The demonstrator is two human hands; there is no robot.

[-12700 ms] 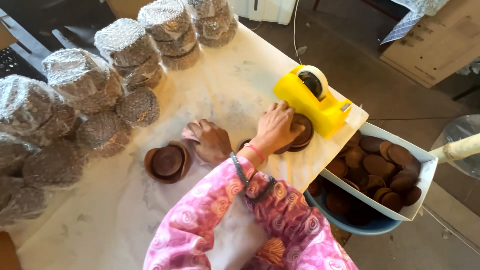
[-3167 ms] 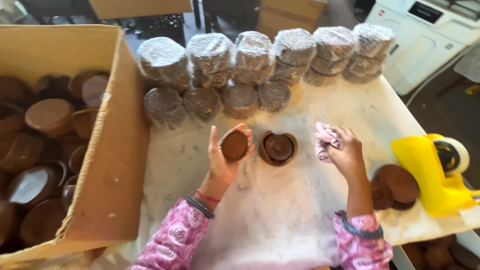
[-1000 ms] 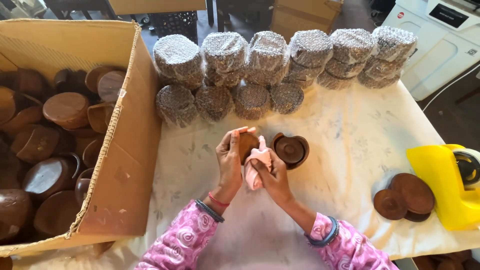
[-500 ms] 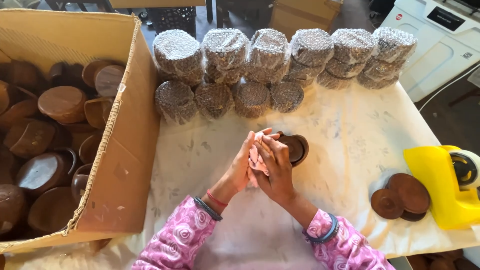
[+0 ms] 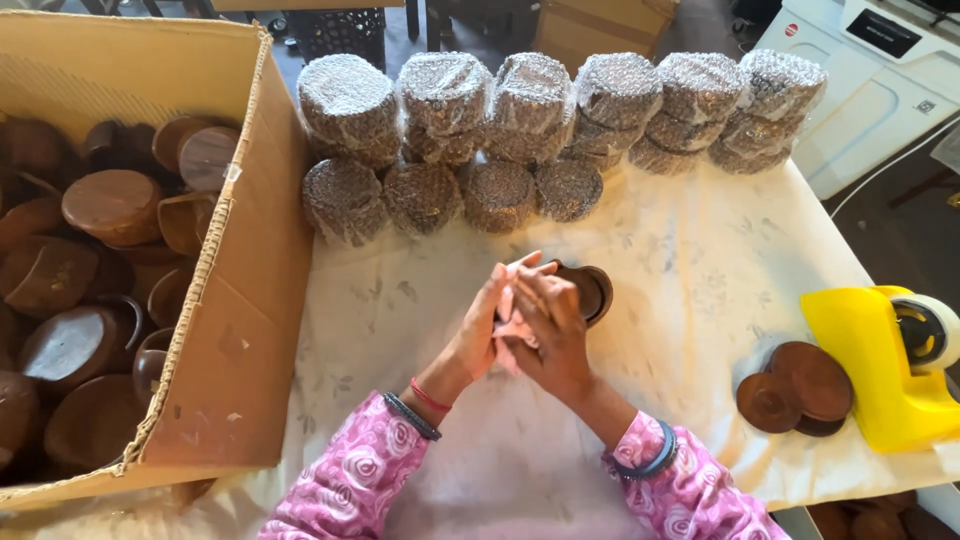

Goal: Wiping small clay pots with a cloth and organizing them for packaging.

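Brown wooden piece [image 5: 503, 318] mostly hidden between left hand [image 5: 482, 322], right hand [image 5: 548, 335].

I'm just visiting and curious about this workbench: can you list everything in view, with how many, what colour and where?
Cardboard box: one, tan, far left, open.
Wooden bowls and lids: many, dark brown, piled in the box.
Bubble-wrapped bundles: about ten, silvery, rows along the table's far edge.
Table cover: one, white with a faint leaf print.
Wooden bowl: one, brown, centre, just behind the hands.
Wooden discs: about three, brown, stacked at right.
Tape dispenser: one, yellow, right edge.
Pink cloth: one, between the hands.
Left hand: pressed against the right, pink floral sleeve.
Right hand: clasping the cloth.
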